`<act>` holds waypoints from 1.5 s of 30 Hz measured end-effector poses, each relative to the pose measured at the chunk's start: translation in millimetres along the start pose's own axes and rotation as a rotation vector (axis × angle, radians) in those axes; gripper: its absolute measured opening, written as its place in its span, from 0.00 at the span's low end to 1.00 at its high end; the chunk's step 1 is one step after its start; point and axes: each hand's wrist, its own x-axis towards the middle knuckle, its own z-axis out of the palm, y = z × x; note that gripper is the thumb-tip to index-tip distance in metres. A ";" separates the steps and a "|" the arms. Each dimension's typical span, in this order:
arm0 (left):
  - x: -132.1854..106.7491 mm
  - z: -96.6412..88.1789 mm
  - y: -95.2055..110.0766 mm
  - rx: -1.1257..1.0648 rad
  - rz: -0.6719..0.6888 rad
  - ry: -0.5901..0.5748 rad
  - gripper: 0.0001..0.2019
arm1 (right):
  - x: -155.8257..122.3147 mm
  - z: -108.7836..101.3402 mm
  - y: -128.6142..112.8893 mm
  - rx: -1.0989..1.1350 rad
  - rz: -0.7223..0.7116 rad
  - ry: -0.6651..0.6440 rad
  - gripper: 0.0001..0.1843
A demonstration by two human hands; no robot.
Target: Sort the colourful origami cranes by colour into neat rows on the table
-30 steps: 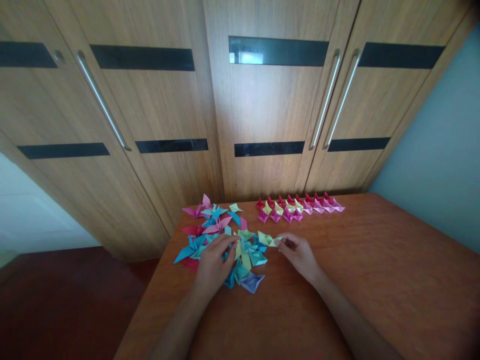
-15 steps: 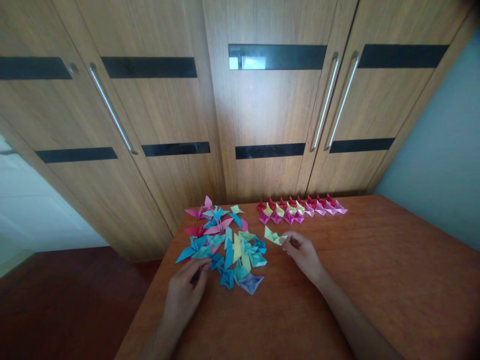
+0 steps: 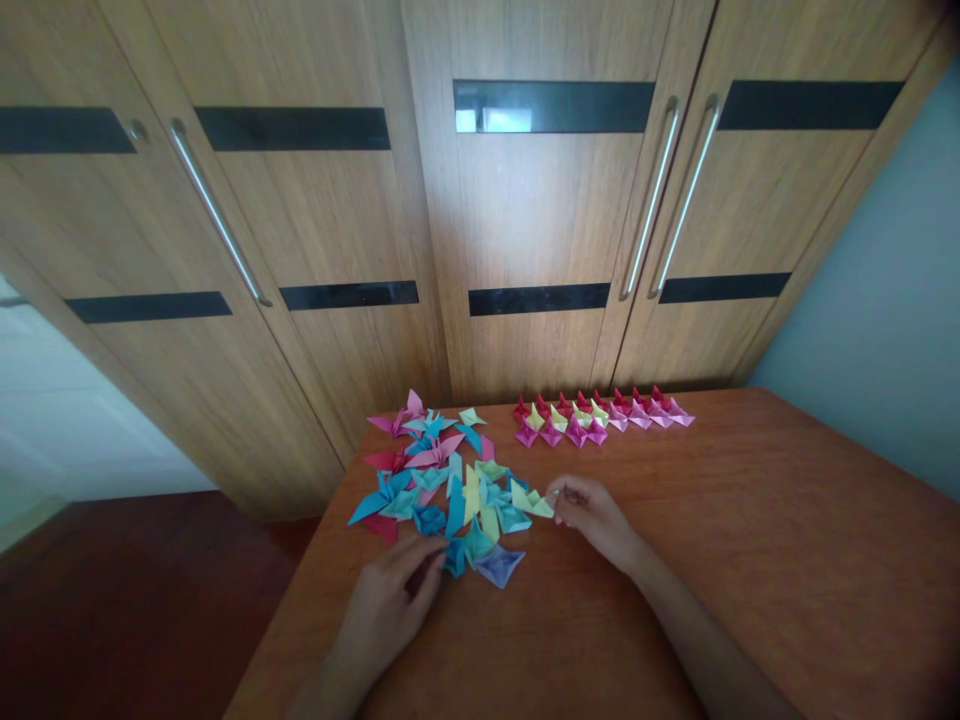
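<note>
Between the fingertips of my right hand (image 3: pixel 592 515) is a pale yellow-green paper boat (image 3: pixel 531 500), held by its right end at the right edge of a colourful pile. My left hand (image 3: pixel 397 590) has its thumb and fingers closed at the left side of a blue paper boat (image 3: pixel 455 557), covering part of it. Against that boat sits a teal paper boat (image 3: pixel 477 541), with a lavender paper boat (image 3: pixel 500 566) to its right. Another blue paper boat (image 3: pixel 430 520) lies just beyond my left fingers.
Folded paper cranes in pink and blue, such as a blue crane (image 3: pixel 384 492), fill the pile's left side. Rows of red, yellow and pink paper boats (image 3: pixel 577 432) stand along the back of the wooden table (image 3: pixel 675 560). A wardrobe (image 3: pixel 525 220) rises behind it.
My right hand has brought the yellow-green boat left and nearer, to the pile's edge. My left hand has shifted right and nearer, from one blue boat to another, uncovering a red paper piece.
</note>
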 end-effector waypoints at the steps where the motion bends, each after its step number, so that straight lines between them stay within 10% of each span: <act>1: -0.3 0.9 2.3 -0.008 0.002 -0.013 0.09 | -0.6 -0.8 -0.4 0.012 0.002 -0.023 0.10; 45: -1.6 0.2 4.2 -0.059 0.012 -0.202 0.09 | 9.1 -52.9 29.2 -0.313 0.056 0.522 0.21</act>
